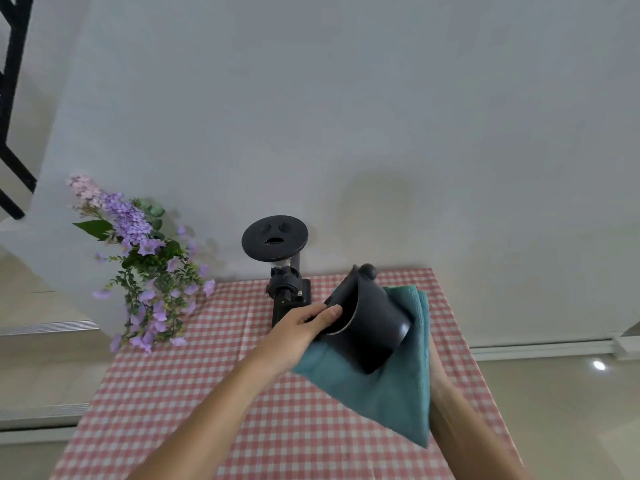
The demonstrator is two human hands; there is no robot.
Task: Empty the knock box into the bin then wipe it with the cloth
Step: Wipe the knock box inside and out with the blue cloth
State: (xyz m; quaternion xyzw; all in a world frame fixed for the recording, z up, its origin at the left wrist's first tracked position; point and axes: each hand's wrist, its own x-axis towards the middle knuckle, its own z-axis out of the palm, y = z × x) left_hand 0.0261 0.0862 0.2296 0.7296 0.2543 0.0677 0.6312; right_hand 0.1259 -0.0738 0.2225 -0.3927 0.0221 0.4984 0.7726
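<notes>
The black knock box (372, 322) is held in the air above the table, tipped on its side with its open mouth facing left. My left hand (304, 327) grips its rim, thumb and fingers over the edge. A teal cloth (388, 393) is pressed against the box's base and right side and hangs down below it. My right hand is hidden behind the cloth; only its forearm (464, 424) shows, so it appears to hold the cloth against the box. No bin is in view.
A black coffee grinder (282, 271) stands at the table's far edge, just left of the knock box. Purple artificial flowers (149, 268) sit at the far left corner. The table carries a red-and-white checked tablecloth (194, 393). A white wall rises behind it.
</notes>
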